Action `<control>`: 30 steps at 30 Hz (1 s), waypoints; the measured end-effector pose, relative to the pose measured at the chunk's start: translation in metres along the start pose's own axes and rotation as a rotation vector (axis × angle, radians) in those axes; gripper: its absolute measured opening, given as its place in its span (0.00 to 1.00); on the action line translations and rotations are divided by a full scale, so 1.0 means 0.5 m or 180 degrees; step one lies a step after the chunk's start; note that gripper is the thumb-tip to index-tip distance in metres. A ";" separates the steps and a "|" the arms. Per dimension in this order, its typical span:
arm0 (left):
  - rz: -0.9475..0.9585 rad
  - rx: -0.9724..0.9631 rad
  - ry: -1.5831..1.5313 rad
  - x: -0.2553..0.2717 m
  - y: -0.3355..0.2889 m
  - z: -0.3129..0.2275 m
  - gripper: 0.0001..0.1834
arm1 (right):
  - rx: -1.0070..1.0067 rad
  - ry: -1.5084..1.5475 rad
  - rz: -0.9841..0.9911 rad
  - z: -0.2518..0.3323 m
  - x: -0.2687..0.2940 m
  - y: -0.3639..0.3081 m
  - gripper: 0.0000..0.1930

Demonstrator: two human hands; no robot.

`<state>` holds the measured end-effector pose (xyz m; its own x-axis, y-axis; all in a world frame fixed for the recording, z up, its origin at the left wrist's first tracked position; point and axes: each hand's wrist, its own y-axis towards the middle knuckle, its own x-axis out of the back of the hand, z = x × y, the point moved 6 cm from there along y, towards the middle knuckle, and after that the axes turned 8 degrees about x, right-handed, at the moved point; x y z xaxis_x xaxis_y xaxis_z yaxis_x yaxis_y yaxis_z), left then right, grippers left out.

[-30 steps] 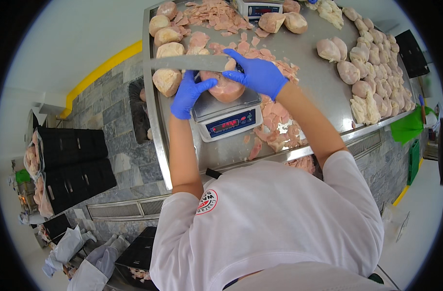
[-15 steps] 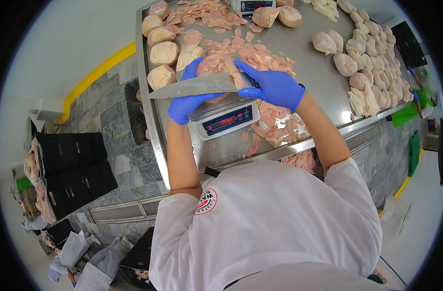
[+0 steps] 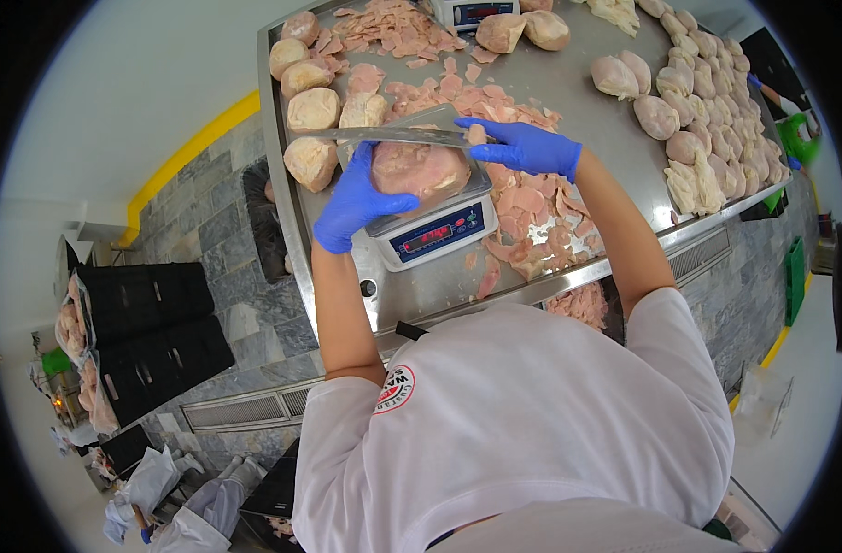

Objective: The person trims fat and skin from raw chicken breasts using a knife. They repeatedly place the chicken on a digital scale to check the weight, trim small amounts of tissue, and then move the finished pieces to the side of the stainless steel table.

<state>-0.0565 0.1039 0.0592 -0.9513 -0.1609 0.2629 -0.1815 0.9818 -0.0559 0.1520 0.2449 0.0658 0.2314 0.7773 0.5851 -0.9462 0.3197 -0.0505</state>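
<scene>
A round lump of pink meat [image 3: 419, 173] sits on the pan of a white digital scale [image 3: 439, 236]. My left hand [image 3: 355, 201], in a blue glove, grips its left side, the thumb along the near edge and the fingers toward the far side. In my blue-gloved right hand [image 3: 524, 149] is a long, broad knife [image 3: 398, 135]. Its blade points left and lies across the far side of the meat, but I cannot tell whether it touches. A small pale piece, perhaps the handle end, shows at my right fingertips. Thin meat slices [image 3: 527, 198] lie right of the scale.
Pale meat lumps [image 3: 313, 109] line the steel table's [image 3: 605, 175] left edge. More slices [image 3: 398, 26] and a second scale [image 3: 476, 11] are at the far side. Many lumps [image 3: 716, 120] cover the right end. A bin of trimmings [image 3: 578, 306] stands below the near edge.
The knife has moved from the near side of the meat to its far side. The meat has come nearer to me, low on the scale pan. My left hand has shifted its grip.
</scene>
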 end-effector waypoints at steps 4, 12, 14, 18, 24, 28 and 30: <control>0.0238 0.0038 0.0267 0.005 0.007 0.011 0.63 | -0.0592 0.0677 0.0010 0.042 -0.024 0.002 0.35; -0.0573 -0.0790 0.1242 -0.041 -0.032 -0.065 0.54 | -0.1175 0.1286 -0.1491 -0.026 -0.030 0.033 0.34; -0.0896 -0.1302 0.1948 -0.071 -0.061 -0.056 0.50 | -0.1115 0.1432 -0.1399 -0.006 -0.039 0.040 0.33; -0.1284 -0.1796 0.2347 -0.091 -0.099 0.011 0.43 | -0.0683 0.1671 -0.1602 0.015 -0.057 0.047 0.35; -0.1875 -0.1895 0.1550 -0.038 -0.145 -0.016 0.37 | -0.0339 0.1661 -0.2064 -0.022 -0.030 -0.006 0.39; -0.2646 -0.1163 0.1005 0.061 -0.185 0.029 0.33 | -0.1042 0.0779 -0.1930 -0.140 -0.009 -0.102 0.40; -0.2966 -0.1150 0.0509 0.105 -0.197 0.059 0.31 | -0.0948 -0.0229 -0.2246 -0.201 0.000 -0.163 0.38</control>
<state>-0.0961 -0.0043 0.0499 -0.4199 -0.8894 0.1806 -0.7232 0.4482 0.5254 0.2520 0.2733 -0.0113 0.7326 0.3011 0.6104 -0.4767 0.8671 0.1444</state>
